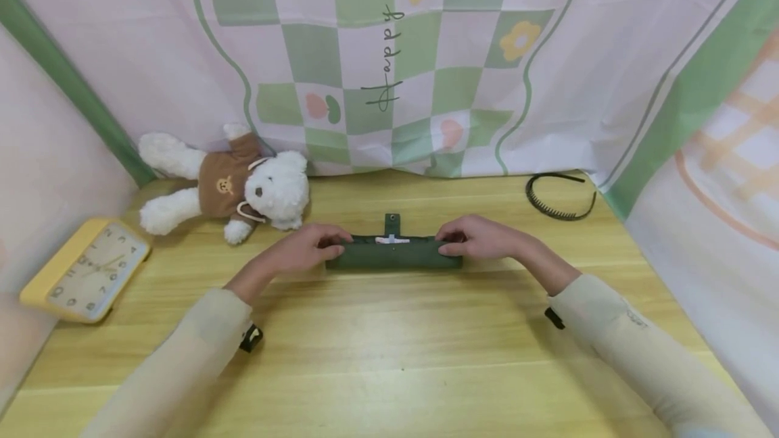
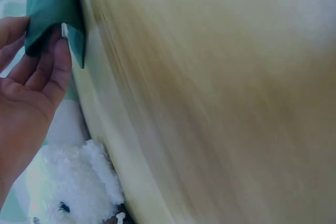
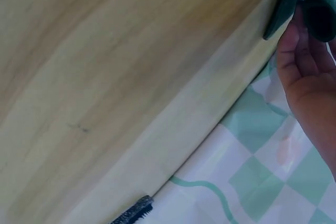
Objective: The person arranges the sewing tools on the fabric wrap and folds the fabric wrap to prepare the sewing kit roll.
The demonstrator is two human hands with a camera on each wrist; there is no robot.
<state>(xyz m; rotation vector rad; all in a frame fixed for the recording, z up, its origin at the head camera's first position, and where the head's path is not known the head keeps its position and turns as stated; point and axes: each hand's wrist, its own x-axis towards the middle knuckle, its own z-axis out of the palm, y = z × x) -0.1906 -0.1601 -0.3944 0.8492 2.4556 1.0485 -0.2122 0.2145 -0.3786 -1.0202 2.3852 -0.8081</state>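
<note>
A dark green roll-up pouch (image 1: 394,257) lies lengthwise across the middle of the wooden table. Its short strap (image 1: 392,224) with a metal snap points away to the back, and a small pale label (image 1: 392,240) shows at the top edge. My left hand (image 1: 310,247) grips the left end, thumb on the near side. The other end is held by my right hand (image 1: 477,238) in the same way. Both wrist views show the pouch's end as an open curl, with fingers tucked in under the fold (image 2: 52,30) on the left and the rolled edge (image 3: 320,17) on the right.
A white plush dog (image 1: 222,188) in a brown hoodie lies at the back left. Nearer on that side stands a yellow clock (image 1: 91,269). A black toothed headband (image 1: 548,208) lies at the back right. Printed cloth (image 1: 359,53) hangs along the table's back edge.
</note>
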